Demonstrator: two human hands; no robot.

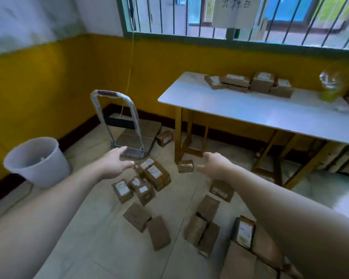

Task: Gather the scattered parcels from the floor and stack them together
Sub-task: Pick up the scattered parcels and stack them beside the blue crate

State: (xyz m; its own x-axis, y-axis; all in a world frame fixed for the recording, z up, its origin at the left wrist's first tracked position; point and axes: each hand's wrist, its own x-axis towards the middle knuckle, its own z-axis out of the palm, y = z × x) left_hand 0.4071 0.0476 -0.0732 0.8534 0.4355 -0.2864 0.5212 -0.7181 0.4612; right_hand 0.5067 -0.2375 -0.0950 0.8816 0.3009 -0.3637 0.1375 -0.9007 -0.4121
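Over parcels [155, 176] near the table [230, 105] edge, left hand [115, 164] and right hand [216, 168] hover, fingers [121, 149] spread, empty.

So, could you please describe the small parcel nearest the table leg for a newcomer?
Start at the white table; follow the leg nearest the trolley down. The parcel lies at its foot, alone, with no white label showing.

A parcel-sorting room: boxes [156, 176], hand trolley [127, 133], table [250, 109].

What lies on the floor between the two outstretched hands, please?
In the head view, a heap of labelled parcels and one lone small parcel lie between the left hand and the right hand.
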